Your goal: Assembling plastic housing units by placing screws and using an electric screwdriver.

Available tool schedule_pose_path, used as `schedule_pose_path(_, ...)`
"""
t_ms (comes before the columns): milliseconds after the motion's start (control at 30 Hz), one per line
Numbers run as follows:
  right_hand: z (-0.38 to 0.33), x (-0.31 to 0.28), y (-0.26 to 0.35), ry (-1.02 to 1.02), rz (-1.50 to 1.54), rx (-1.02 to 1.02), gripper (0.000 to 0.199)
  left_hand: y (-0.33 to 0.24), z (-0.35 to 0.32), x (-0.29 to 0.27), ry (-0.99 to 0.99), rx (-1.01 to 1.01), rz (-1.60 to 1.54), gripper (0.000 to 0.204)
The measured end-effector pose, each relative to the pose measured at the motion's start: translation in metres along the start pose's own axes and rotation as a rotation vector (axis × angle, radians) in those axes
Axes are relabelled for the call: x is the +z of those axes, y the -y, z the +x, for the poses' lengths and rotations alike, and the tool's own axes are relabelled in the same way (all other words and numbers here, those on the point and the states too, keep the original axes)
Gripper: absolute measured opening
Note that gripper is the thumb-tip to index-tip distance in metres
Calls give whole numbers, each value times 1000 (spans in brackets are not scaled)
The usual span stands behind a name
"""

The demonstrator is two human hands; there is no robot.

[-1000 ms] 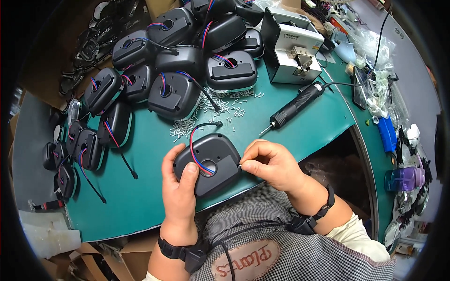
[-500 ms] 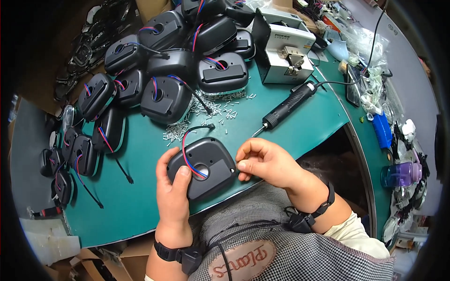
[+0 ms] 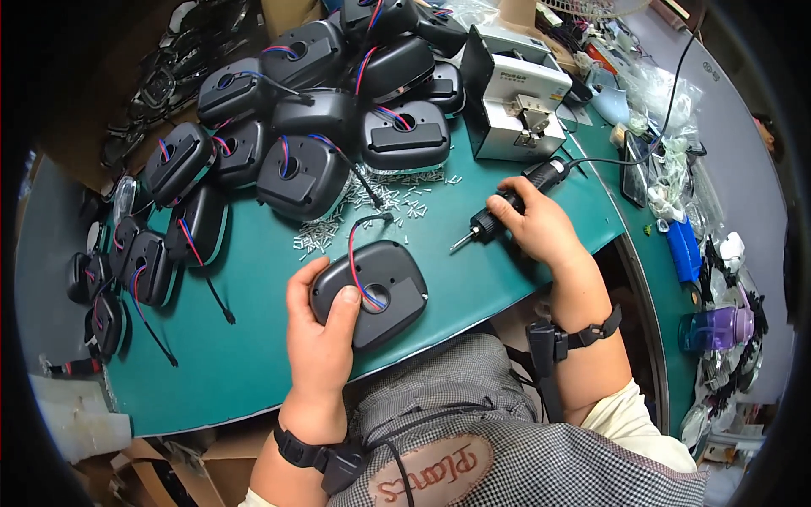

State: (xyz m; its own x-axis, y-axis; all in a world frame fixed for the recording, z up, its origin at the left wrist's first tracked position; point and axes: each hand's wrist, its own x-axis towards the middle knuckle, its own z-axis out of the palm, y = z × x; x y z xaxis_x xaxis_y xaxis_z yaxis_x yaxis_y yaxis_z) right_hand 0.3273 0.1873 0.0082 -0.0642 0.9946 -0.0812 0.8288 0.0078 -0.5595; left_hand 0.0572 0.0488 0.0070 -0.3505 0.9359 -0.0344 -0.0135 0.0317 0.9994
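My left hand grips a rounded black plastic housing near the front edge of the table, thumb on top and fingers around its left side. Red and blue wires run from the round hole in the housing to a small black connector. At its right corner a small shiny screw shows. To the right, my right hand is closed around a black electric screwdriver, which lies on the table, its bit pointing left and toward me. Loose silver screws are scattered beyond the housing.
Several similar black housings with wires are piled at the far left and back. A metal box-shaped device stands at the back. Along the right lie a phone, plastic bags and a purple cup. The screwdriver's cable runs rightward and up.
My right hand has left the corner of the housing, moved away and to the right, and taken hold of the electric screwdriver. My left hand still holds the housing, shifted slightly right.
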Motion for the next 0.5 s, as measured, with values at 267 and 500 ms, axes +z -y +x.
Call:
schedule_pose_path(267,-24,21,15,-545,917,-315,50,6,2,1,26,-20,-25,52)
schedule_pose_path(500,-47,-17,67,-324,1475,-458,56,-1,-2,-1,-2,-10,1,49)
